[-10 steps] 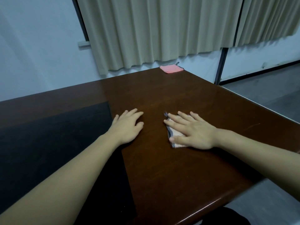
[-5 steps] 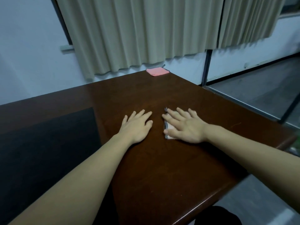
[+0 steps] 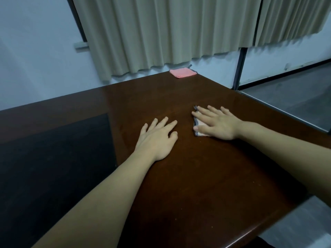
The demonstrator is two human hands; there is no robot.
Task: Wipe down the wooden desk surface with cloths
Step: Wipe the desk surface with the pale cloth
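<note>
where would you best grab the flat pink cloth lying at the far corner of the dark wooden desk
Probably by its near edge, coming from the person's side. The flat pink square cloth lies thin against the dark wooden desk, so fingers would have to pinch up an edge or corner. The left hand rests bare on the wood, while the right hand presses a small pale folded cloth.

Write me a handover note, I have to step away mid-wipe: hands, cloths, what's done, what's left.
Left hand: flat on the bare desk, fingers spread, holding nothing.
Right hand: fingers straight, pressing the checked cloth onto the desk.
Pink cloth: folded at the far corner, untouched.
Done: cannot tell; no wipe marks show.
Left: probably wipe on across the desk, and use the pink cloth too.
</note>
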